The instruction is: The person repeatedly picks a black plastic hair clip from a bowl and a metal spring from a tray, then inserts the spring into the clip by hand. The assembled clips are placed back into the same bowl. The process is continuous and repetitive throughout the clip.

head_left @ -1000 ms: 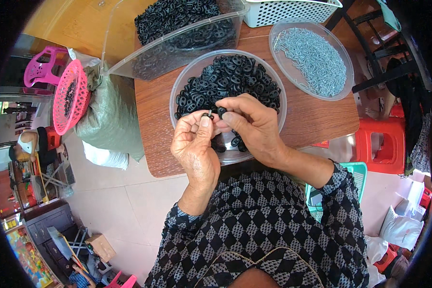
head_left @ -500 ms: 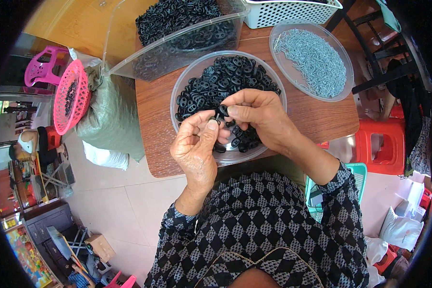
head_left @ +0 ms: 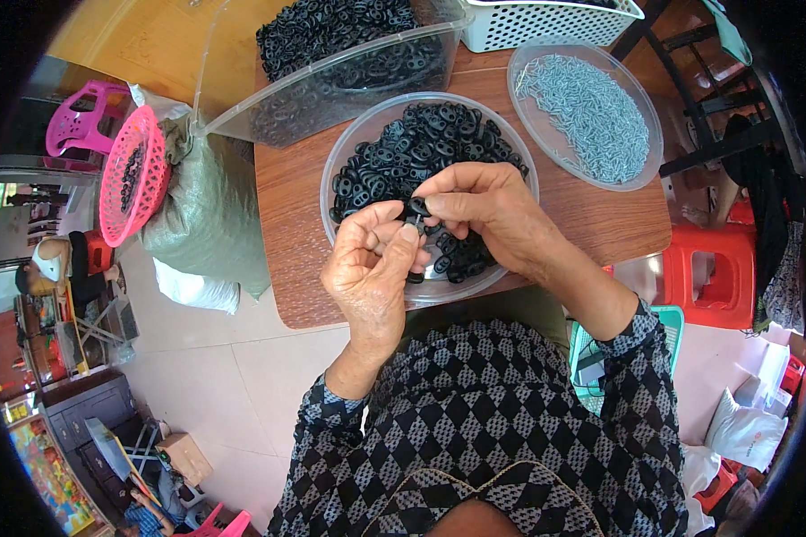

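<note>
A small black rubber ring (head_left: 417, 207) is pinched between the closed fingertips of the right hand (head_left: 484, 215) and met by the curled left hand (head_left: 372, 268), apparently steadying it, above a clear bowl (head_left: 349, 152) of similar rings on the wooden table (head_left: 287, 215), with a dish of grey screws (head_left: 587, 112) nearby.

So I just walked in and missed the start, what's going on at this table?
A person is working with both hands over a clear bowl of small black rings. The right hand pinches one black ring at its fingertips, and the left hand meets it there, apparently holding a small pin against it. A second bowl of grey pins sits to the right, and a clear tub of more black pieces lies behind.
</note>
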The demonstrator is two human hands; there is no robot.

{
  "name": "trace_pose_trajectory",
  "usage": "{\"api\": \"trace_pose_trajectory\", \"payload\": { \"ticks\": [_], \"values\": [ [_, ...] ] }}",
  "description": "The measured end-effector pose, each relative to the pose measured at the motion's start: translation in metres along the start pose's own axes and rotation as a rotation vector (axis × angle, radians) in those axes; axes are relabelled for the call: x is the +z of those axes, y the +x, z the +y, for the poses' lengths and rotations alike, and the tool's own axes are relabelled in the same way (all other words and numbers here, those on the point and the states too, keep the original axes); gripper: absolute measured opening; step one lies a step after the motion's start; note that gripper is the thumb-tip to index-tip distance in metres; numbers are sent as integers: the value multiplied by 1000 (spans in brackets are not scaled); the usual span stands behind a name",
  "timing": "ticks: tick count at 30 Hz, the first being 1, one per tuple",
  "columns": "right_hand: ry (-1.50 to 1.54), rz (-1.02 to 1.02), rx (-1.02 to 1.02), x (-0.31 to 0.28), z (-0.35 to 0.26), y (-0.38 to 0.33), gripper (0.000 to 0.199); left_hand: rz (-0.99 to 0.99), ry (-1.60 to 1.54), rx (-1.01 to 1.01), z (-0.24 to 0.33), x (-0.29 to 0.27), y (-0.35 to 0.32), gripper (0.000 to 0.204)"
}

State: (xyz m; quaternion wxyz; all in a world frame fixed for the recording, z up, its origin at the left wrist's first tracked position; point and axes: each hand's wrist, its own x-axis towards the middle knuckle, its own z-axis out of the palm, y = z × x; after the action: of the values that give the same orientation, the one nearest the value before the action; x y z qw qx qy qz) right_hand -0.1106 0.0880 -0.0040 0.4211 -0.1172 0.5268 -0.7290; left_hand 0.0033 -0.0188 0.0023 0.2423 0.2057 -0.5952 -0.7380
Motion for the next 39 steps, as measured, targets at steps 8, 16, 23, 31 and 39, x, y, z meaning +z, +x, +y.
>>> {"api": "trace_pose_trajectory", "payload": {
  "ticks": [8,16,23,31,39],
  "values": [
    [-147,16,-92,-2,3,1,13,-9,95,49,-2,-1,0,22],
    [-245,6,-133,1,-4,-2,13,13,119,39,-2,-1,0,22],
    [-251,-28,-135,1,-7,-3,12,12,144,43,-2,-1,1,22],
    [-316,-71,-260,0,2,-1,13,4,101,37,-7,2,2,22],
    [-268,-11,-258,6,3,-3,8,-5,33,19,-10,3,4,25]
  ]
}}
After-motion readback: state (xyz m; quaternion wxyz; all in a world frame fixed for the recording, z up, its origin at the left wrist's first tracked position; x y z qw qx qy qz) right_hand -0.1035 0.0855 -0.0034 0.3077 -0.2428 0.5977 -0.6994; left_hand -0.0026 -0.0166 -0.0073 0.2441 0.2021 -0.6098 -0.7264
